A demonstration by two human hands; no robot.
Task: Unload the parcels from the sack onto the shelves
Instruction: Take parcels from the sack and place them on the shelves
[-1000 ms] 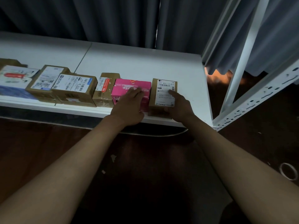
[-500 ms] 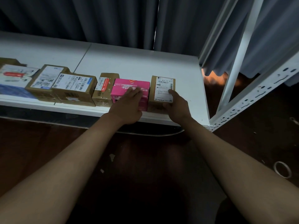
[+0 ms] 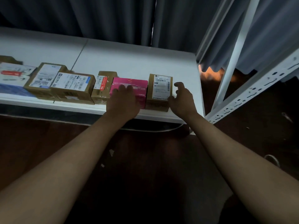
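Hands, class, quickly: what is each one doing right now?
Left hand: open, fingers flat on the pink box.
Right hand: open, fingers loosely curled beside the brown box, holding nothing.

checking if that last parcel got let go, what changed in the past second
The right hand came off the brown parcel at the row's right end: its fingers lay on the label, now its loose grip sits just beside the box, thumb near the front corner. The left hand stayed flat on the pink parcel. The parcels along the shelf kept their places.
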